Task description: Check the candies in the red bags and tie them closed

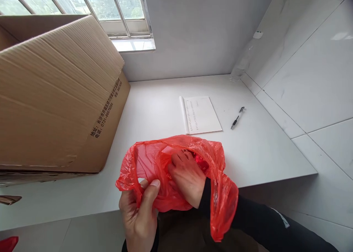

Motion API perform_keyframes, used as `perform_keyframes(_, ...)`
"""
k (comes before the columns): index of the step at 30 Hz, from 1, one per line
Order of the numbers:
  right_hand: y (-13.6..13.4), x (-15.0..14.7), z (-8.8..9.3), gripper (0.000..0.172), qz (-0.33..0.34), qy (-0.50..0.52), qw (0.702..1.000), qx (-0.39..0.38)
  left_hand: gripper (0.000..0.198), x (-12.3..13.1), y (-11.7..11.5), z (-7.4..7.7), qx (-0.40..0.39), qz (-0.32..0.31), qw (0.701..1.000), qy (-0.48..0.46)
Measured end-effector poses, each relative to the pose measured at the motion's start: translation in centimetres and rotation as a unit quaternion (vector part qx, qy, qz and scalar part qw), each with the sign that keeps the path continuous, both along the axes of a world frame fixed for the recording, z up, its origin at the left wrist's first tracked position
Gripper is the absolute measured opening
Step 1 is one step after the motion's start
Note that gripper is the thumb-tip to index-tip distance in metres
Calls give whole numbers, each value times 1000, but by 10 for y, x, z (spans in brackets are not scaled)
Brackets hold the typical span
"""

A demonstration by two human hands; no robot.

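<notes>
A thin red plastic bag (223, 193) lies open at the front edge of the white table. My left hand (140, 215) pinches the bag's rim at its near left side between thumb and fingers. Inside the bag's mouth is my right hand (187, 174), its fingers pointing down and curled among the contents. Shiny red items (202, 163) show beside the right hand's knuckles, with a bit of dark print near them. The right fingertips are hidden, so whatever they touch cannot be made out.
A large open cardboard box (68, 97) stands on the left of the white table (154, 108). Beyond the bag lie an open notebook (204, 114) and a black-tipped pen (237, 117). A clear plastic bottle (242, 64) stands in the back right corner, against the wall.
</notes>
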State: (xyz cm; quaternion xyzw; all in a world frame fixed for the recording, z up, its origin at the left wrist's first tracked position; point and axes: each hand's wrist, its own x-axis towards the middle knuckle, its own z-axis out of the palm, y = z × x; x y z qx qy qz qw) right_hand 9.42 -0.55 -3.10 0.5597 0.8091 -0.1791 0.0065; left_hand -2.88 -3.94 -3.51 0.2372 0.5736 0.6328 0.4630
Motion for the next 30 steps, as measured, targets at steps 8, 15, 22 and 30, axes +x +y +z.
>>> perform_keyframes(8,-11,16,-20,24,-107,231,967,-28,24,-2,1,2,-3,6,1000,8)
perform_keyframes(15,-7,23,-44,26,-150,355,922,39,25,1,-2,2,-10,-10,1000,-8)
perform_keyframes(22,4,17,-37,21,-160,368,914,60,24,2,-3,2,-8,-17,1000,-6)
perform_keyframes(30,2,30,-14,28,-142,323,936,21,24,3,-3,2,-11,-12,1000,-7)
